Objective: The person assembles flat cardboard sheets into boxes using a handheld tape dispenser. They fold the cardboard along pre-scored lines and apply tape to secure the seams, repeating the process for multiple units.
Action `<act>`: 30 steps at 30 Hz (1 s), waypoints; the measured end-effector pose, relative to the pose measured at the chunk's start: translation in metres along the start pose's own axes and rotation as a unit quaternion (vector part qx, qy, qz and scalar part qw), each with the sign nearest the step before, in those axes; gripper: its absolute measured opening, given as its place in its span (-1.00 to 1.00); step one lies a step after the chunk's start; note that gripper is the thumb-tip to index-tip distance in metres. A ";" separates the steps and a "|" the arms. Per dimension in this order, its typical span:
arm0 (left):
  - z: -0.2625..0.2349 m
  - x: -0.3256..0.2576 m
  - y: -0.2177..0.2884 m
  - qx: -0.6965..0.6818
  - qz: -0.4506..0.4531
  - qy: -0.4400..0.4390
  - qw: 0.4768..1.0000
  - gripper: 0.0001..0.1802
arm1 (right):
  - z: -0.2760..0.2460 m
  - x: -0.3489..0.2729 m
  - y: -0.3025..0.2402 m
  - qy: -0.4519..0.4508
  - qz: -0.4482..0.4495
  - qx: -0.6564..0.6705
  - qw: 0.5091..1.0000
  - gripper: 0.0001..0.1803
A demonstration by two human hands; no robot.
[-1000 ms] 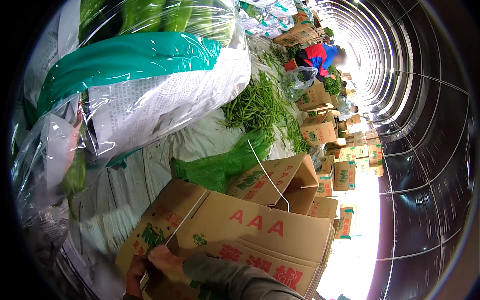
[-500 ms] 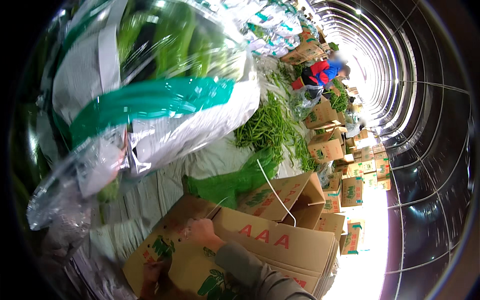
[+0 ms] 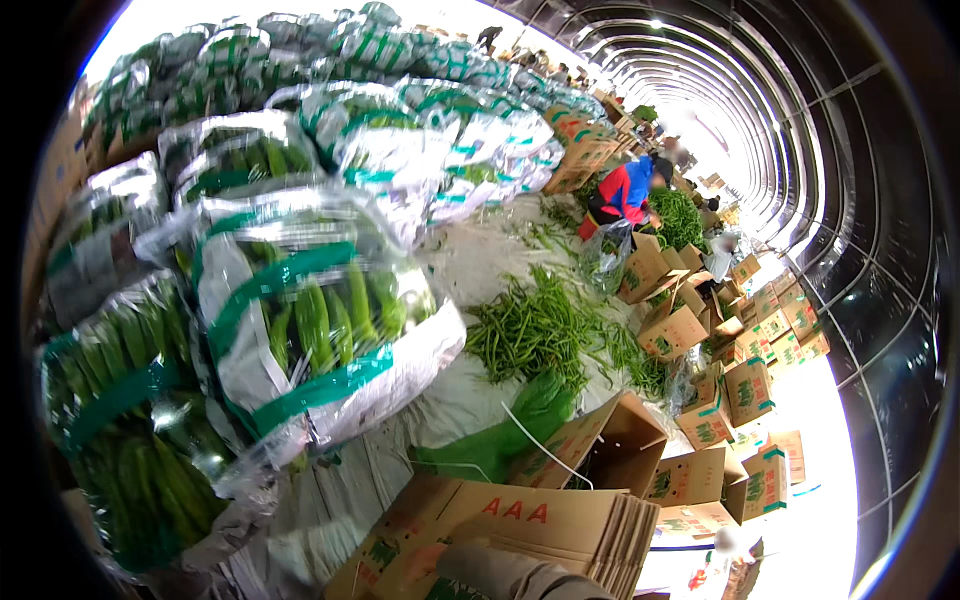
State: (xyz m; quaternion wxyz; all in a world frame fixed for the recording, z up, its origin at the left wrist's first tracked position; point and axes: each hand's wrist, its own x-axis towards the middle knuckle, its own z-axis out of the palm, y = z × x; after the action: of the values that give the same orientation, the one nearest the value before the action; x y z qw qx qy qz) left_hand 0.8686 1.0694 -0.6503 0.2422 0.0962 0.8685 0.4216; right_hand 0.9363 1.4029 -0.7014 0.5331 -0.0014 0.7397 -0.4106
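Note:
A stack of flattened cardboard boxes [image 3: 545,510], with red letters and green vegetable prints, lies at the lower edge. Across its near side reaches my right forearm in a grey sleeve, and my right hand [image 3: 425,560] rests against the cardboard. That hand is small and blurred, so its grip does not show. My left hand is out of the picture. Just beyond the stack lie a green mesh bag [image 3: 500,440] and an opened carton [image 3: 600,440]. A white strap [image 3: 545,440] arches up between them.
Clear plastic bags of long green peppers [image 3: 330,320] with green tape are piled at left. Loose green peppers [image 3: 530,330] lie on a pale ground sheet [image 3: 470,260]. A person in red and blue [image 3: 630,190] works beyond. Open cartons [image 3: 700,480] line the right side.
The view has swung up and back, so more bags and cartons show. The box stack sits lower in the picture. My left hand has left the view; my right hand is nearer the lower edge.

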 end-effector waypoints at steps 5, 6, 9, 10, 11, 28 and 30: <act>-0.006 -0.064 0.111 0.001 0.127 -0.116 0.985 -0.56 | -0.099 -0.190 -0.187 0.036 0.046 -0.103 0.993 -0.19; -0.003 -0.078 0.128 0.001 0.155 -0.140 0.978 -0.54 | -0.094 -0.217 -0.198 0.120 0.026 -0.097 0.988 -0.10; 0.003 -0.122 0.162 0.005 0.234 -0.195 0.953 -0.48 | -0.051 -0.299 -0.227 0.478 -0.099 -0.070 0.870 -0.12; 0.004 -0.135 0.169 0.011 0.261 -0.204 0.943 -0.46 | -0.035 -0.322 -0.233 0.559 -0.117 -0.116 0.813 -0.13; 0.007 -0.151 0.174 0.014 0.293 -0.211 0.932 -0.44 | -0.017 -0.347 -0.241 0.630 -0.128 -0.164 0.748 -0.15; -0.056 -0.163 0.244 0.022 0.201 -0.231 0.952 -0.43 | 0.170 -0.329 -0.257 0.721 0.088 0.131 0.675 -0.18; -0.061 -0.160 0.248 0.018 0.205 -0.221 0.953 -0.44 | 0.164 -0.327 -0.260 0.738 0.045 0.111 0.664 -0.26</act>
State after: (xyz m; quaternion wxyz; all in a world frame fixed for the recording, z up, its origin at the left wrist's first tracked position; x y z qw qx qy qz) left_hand 0.9668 1.1241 -0.3707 0.3347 0.3675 0.7624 0.4143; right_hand 1.0938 1.2747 -0.3004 -0.1733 0.3941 0.8393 -0.3319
